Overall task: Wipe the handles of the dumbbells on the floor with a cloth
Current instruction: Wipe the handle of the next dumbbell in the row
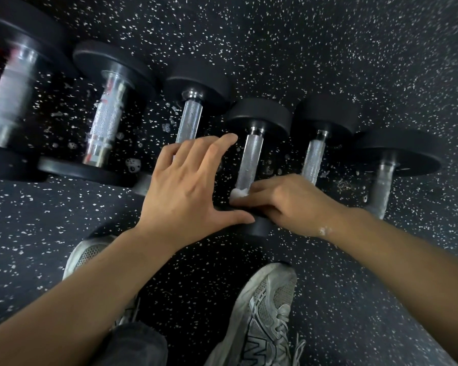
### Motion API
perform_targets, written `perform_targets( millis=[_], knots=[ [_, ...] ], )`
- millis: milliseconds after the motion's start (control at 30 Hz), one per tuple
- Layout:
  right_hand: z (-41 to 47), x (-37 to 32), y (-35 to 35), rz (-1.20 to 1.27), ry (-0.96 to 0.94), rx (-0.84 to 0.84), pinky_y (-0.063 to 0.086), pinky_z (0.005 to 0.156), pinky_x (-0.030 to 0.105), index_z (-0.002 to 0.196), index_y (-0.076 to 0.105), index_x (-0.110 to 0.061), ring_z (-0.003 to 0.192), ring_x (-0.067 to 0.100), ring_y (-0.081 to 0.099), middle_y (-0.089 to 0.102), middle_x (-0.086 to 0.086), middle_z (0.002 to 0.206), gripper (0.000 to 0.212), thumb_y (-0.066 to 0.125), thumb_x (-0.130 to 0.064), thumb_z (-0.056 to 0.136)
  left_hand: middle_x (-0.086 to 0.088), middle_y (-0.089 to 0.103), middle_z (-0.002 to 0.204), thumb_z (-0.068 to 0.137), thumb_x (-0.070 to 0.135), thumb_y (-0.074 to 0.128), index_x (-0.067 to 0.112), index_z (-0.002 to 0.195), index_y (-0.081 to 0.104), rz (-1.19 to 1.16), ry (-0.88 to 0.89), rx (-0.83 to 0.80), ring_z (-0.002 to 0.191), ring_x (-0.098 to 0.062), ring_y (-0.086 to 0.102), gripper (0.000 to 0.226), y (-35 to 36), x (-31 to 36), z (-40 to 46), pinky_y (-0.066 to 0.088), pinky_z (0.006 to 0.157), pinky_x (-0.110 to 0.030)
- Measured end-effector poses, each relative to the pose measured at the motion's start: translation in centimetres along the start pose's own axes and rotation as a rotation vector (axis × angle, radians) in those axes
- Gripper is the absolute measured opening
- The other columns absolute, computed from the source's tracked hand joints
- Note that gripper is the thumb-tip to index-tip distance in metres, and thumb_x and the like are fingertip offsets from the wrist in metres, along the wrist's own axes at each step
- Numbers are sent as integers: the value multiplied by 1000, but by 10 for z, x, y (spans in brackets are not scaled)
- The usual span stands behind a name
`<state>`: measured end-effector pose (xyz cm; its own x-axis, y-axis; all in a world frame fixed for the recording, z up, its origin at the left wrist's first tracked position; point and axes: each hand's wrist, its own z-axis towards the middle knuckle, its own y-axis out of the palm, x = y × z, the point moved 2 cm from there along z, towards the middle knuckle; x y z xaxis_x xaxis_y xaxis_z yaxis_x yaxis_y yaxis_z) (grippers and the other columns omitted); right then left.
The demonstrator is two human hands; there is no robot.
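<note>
Several black dumbbells with knurled chrome handles lie in a row on the speckled floor. My right hand (278, 199) is closed around a small white cloth (238, 193) pressed against the near end of the middle dumbbell's handle (250, 159). My left hand (185, 186) rests spread over the near end of the neighbouring dumbbell, whose handle (189, 120) shows beyond my fingers. The thumb of that hand touches the near head (259, 225) of the middle dumbbell. Most of the cloth is hidden under my right fingers.
Larger dumbbells (106, 120) lie to the left, one blurred at the far left edge (11, 96). Two more lie to the right (313, 159), (384, 186). My grey sneakers (265, 313), (87, 256) stand on the black speckled rubber floor (328, 48) just below the row.
</note>
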<state>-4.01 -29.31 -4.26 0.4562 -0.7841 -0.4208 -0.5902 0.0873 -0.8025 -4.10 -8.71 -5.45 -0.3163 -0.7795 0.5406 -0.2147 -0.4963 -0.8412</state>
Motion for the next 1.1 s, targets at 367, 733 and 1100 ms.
perform_targets(
  millis=[367,733,1100],
  knots=[
    [35,36,-18,-151,217,491,55,57,40,131,65,-38,69,26,68,70,-6,89,36,48,-30,102,2,55,144,60,91,70,22,155,38,-5,2,0,132,-23,54,121,-1,1,0,33,115,-44],
    [6,10,0,164,124,91,55,93,42,130,68,-35,114,17,69,73,-9,123,37,55,-28,96,2,54,145,59,90,71,23,155,37,-3,0,-3,132,-22,53,121,0,0,0,33,116,-44],
    [21,21,-22,-115,112,204,59,68,37,133,64,-41,81,23,73,75,-5,108,41,49,-29,97,1,56,145,60,90,71,22,154,38,2,3,8,131,-24,55,121,0,0,0,35,116,-46]
  ],
)
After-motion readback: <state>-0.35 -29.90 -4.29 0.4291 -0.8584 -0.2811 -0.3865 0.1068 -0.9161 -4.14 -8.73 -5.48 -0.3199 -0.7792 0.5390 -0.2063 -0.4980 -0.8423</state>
